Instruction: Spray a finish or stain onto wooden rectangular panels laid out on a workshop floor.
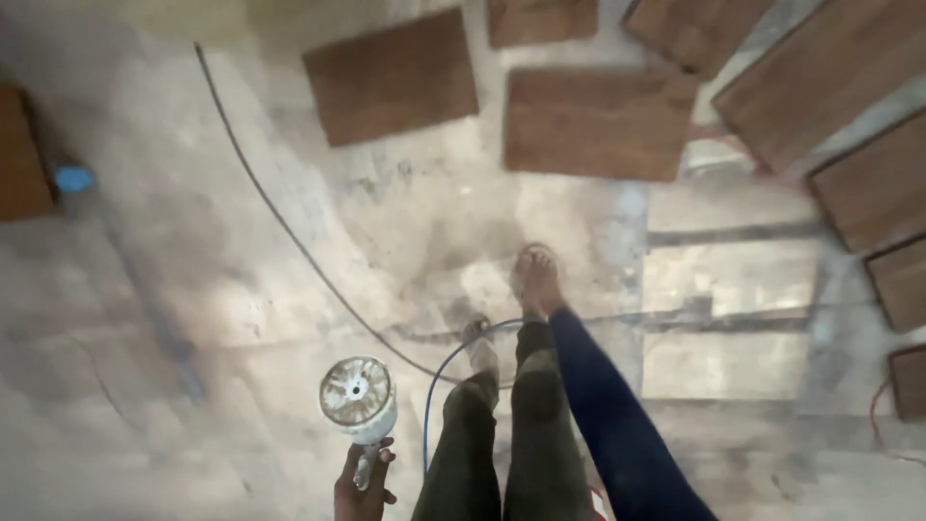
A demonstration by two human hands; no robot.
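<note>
Head view, looking straight down at a dusty, stained floor (241, 289). At the lower edge the left hand (365, 487) is wrapped tightly round the handle of a spray gun (359, 403), fingers curled shut about the grip with no gap showing. The gun stands upright in the fist, its round white paint cup, spattered with brown, uppermost and facing the camera. The gun is held out in front of the body, left of the legs (511, 434) and above the floor. The right hand is hidden: only a dark blue sleeve (608, 415) hangs down at the right of the legs, and how far that hand is open cannot be told.

A thin blue hose (436, 386) curves up from the lower edge just right of the gun and arcs toward the feet (535, 280). A darker cable (280, 222) runs across the floor from the upper left to the same spot. Several brown rectangular wooden panels (598, 123) lie flat on the floor along the top and right side, set apart from one another. A small blue object (73, 178), blurred, lies near the left edge beside another brown panel.
</note>
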